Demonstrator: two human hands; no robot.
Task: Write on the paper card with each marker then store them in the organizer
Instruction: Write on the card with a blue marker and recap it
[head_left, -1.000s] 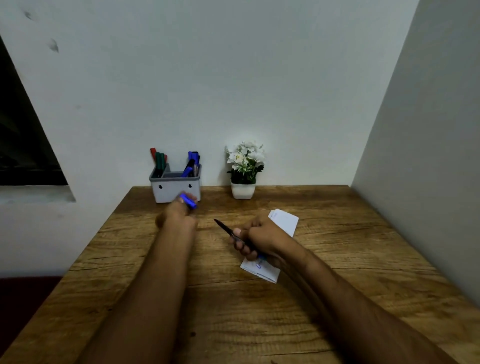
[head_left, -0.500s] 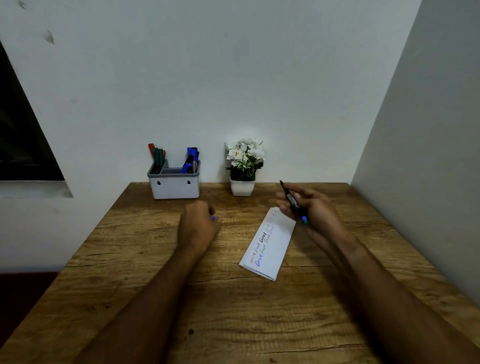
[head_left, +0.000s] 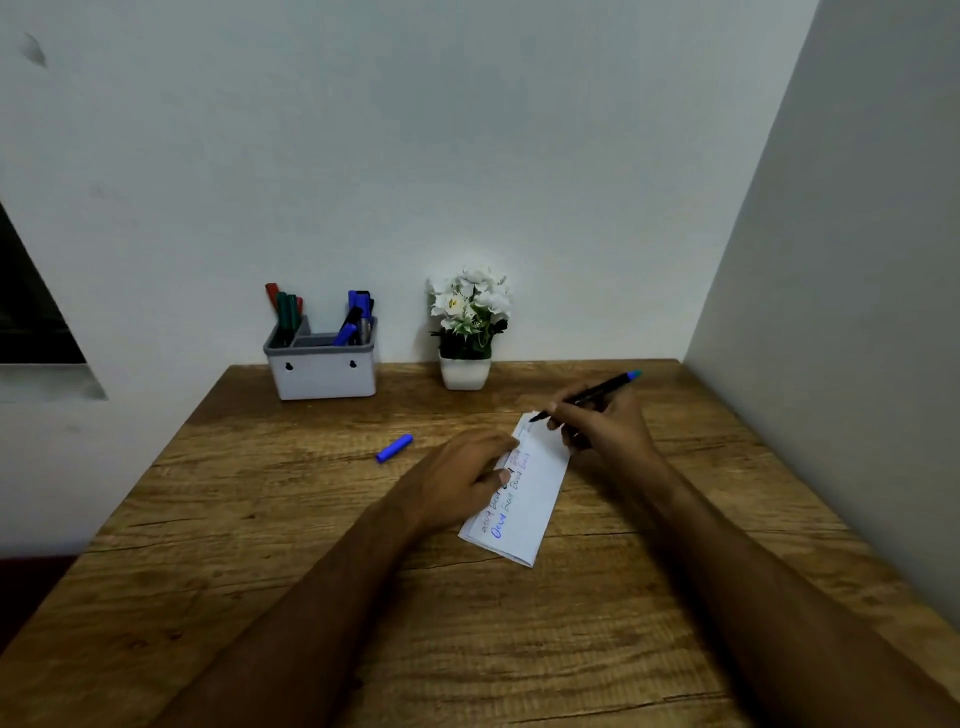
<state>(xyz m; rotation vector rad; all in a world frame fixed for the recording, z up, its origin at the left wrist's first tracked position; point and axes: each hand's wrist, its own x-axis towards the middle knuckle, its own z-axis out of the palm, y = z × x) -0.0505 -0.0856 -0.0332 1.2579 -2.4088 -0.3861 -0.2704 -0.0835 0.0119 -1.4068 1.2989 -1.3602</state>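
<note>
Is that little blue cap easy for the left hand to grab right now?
Probably yes. The blue cap lies alone on bare table, just left of the left hand, with nothing between them. That hand would have to let go of the paper card.

L hand (head_left: 460, 480): flat, palm down, fingers pressing the paper card (head_left: 524, 499), forearm reaching in from lower left. R hand (head_left: 602, 423): fingers curled round a marker (head_left: 587, 396), tip at card's far end.

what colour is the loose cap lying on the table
Blue; the cap shows clearly in the head view.
</note>
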